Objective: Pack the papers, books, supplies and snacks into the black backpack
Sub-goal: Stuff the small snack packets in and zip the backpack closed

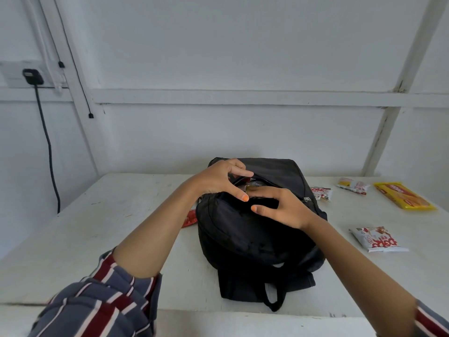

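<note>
A red packet (pixel 190 218) lies tucked against the backpack (pixel 255 239) mid-table (pixel 97 227). The left hand (pixel 218 180) hooks the pocket's far lip and the right hand (pixel 283 206) pinches the near lip, seemingly spreading it to settle a wrapper (pixel 256 183). 4 snack packets (pixel 379 239) wait right.

The backpack (pixel 257 229) lay on the table (pixel 97 239), its straps nearest the person. A wrapped snack (pixel 255 184) sat in its far-end opening, between the left hand (pixel 218 181) and the right hand (pixel 281 205). A tucked packet (pixel 190 218) lay partly under the backpack's left side. To the backpack's right, a corner packet (pixel 322 192) lay just beside its far end, a small packet (pixel 353 186) and a long pack (pixel 403 196) farther out, and a near packet (pixel 379 239) closer to the person.
</note>
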A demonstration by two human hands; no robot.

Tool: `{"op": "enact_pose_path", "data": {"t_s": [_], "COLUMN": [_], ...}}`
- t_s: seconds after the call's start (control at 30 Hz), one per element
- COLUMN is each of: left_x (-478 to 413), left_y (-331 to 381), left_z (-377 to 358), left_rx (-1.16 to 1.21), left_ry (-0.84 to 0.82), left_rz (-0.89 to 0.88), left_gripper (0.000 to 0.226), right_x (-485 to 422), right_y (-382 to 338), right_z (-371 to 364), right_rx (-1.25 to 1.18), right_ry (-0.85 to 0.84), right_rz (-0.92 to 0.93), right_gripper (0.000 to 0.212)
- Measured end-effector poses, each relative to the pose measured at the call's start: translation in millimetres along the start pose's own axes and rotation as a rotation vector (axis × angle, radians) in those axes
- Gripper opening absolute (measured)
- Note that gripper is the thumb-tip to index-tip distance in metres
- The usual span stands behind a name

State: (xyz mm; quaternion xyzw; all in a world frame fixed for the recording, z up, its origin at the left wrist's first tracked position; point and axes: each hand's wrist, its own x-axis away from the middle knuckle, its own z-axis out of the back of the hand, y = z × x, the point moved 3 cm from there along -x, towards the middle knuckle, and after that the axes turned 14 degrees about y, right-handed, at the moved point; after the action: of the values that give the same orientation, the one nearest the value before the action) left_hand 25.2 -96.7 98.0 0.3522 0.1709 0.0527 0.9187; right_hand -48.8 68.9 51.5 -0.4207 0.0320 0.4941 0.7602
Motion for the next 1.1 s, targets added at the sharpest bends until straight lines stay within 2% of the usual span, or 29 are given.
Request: {"op": "enact_pose_path", "data": {"t_s": [0.13,0.33,0.47,0.6,0.8,0.87,0.97,1.1], "left_x": [-0.7,0.9,0.5,-0.1,-0.9,-0.4,0.2,0.6], "left_y": [0.9,1.5,1.2,0.4,-2.1,-1.2,0.0,1.1], "left_z": [0.7,1.1,1.8,2.3,1.1,1.2,1.3,0.2], "left_rx": [-0.008,0.029,0.040,0.029,0.021,0.022,0.014,0.005], "left_ry": [-0.002,0.006,0.003,-0.008,-0.021,-0.017,-0.016,-0.018], "left_rz": [-0.003,-0.002,0.010,0.003,0.007,0.009,0.004,0.006], "left_gripper": [0.063,0.062,0.061,0.060,0.060,0.060,0.061,0.061], "right_x": [4.7,-16.7,-29.1,-37.1,-24.2,-21.8,-19.4,-22.9], "right_y": [-0.2,-3.3,-1.6,0.8,5.6,9.5,17.2,7.7], "right_z": [-5.8,-17.2,-23.1,-24.7,-21.5,-19.6,-19.9,-26.0], "right_rx": [0.040,0.128,0.115,0.084,0.044,0.126,0.248,0.212], "right_ry": [-0.104,-0.090,-0.098,-0.115,-0.119,-0.073,-0.038,-0.102], "right_rz": [0.008,0.055,0.035,0.026,-0.006,0.028,-0.014,-0.047], "right_gripper": [0.041,0.038,0.019,0.055,0.044,0.049,0.058,0.052]}}
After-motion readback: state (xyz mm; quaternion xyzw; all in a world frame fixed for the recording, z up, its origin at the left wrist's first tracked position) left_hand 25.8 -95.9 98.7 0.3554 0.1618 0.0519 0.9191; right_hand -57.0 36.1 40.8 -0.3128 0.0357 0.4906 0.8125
